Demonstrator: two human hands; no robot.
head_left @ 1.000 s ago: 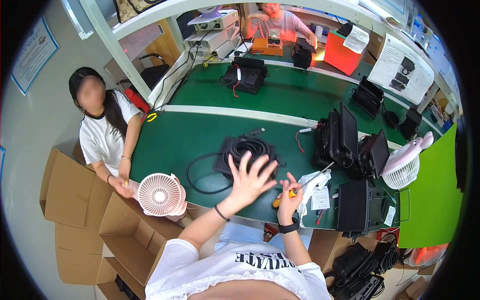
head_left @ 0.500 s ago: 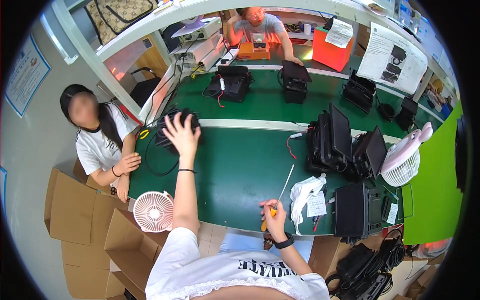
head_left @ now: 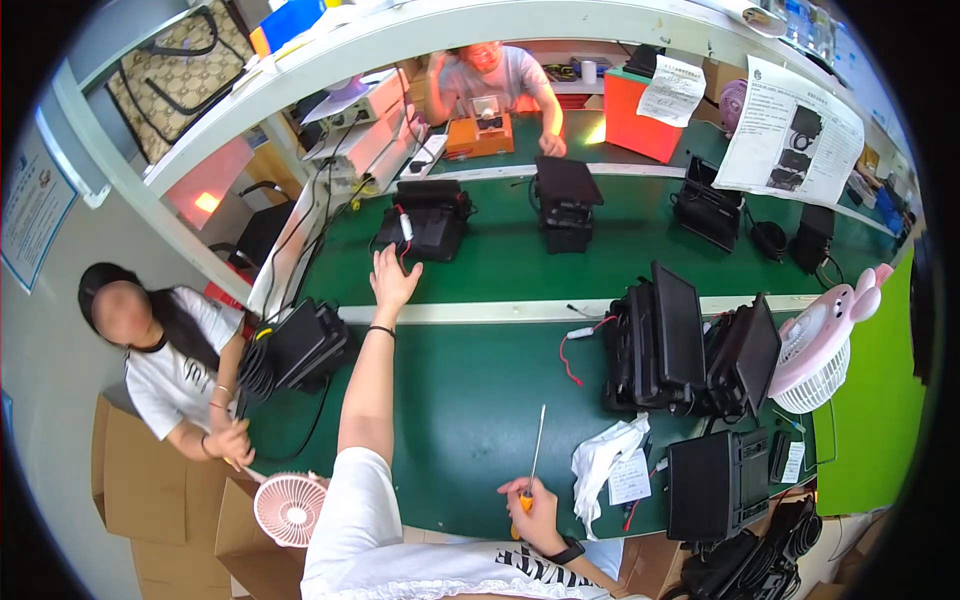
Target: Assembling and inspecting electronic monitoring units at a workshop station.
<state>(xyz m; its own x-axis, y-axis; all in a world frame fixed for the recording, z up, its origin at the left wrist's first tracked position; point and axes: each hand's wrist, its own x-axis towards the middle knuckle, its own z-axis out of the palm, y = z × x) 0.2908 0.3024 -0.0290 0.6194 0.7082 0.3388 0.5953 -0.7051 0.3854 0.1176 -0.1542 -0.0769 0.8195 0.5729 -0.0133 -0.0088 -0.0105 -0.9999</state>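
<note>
My left hand (head_left: 395,283) is stretched across the white divider with its fingers apart. Its fingertips reach the near edge of a black box-like device (head_left: 437,222) with a red-and-white lead; whether they touch it I cannot tell. My right hand (head_left: 535,518), over the bench's near edge, is closed round the yellow handle of a screwdriver (head_left: 538,450), its shaft pointing up and away. To the right of that hand lie a crumpled white cloth (head_left: 600,470) and a handwritten paper slip (head_left: 629,480). Another black device (head_left: 307,345) with a coiled cable sits left of my forearm.
Several black devices (head_left: 655,345) stand at the right beside a pink-and-white fan (head_left: 820,345). A black case (head_left: 705,485) lies nearer. At the left, a co-worker's hands (head_left: 230,443) are beside a small pink fan (head_left: 290,508). Another person (head_left: 495,90) sits across the bench.
My left hand has left the black device at the left and reached farther over the divider. That device now lies nearer the left co-worker, whose hands have moved toward the small fan.
</note>
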